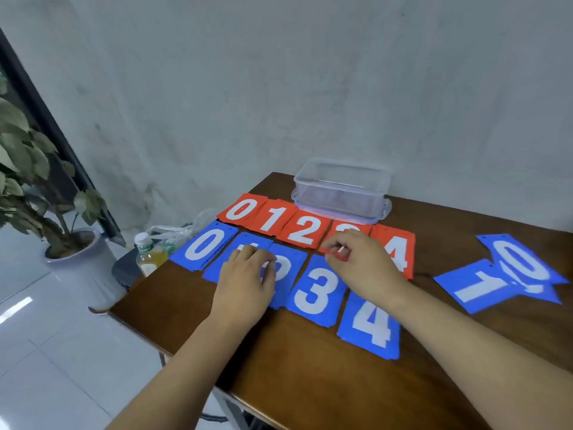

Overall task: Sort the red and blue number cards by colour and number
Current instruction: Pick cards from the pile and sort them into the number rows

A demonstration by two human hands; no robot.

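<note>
Red card piles 0 [240, 209], 1 [273, 218], 2 [302, 231], 3 and 4 [400, 252] form the far row on the brown table [310, 383]. In front lie blue piles 0 [201, 245], 1, 2 [286, 259], 3 [316, 293] and 4 [370, 325]. My left hand [248, 280] rests flat on the blue 1 and 2 piles, covering most of them. My right hand [356, 259] pinches the near edge of the red 3 pile [336, 226], hiding most of it. Loose blue cards, a 1 [474, 287] and a 0 [521, 260], lie at the right.
A clear plastic box [341, 189] stands at the table's back edge behind the red row. Left of the table are a drink bottle [148, 254], a plastic bag [176, 231] and a potted plant [37, 181]. A grey wall rises behind.
</note>
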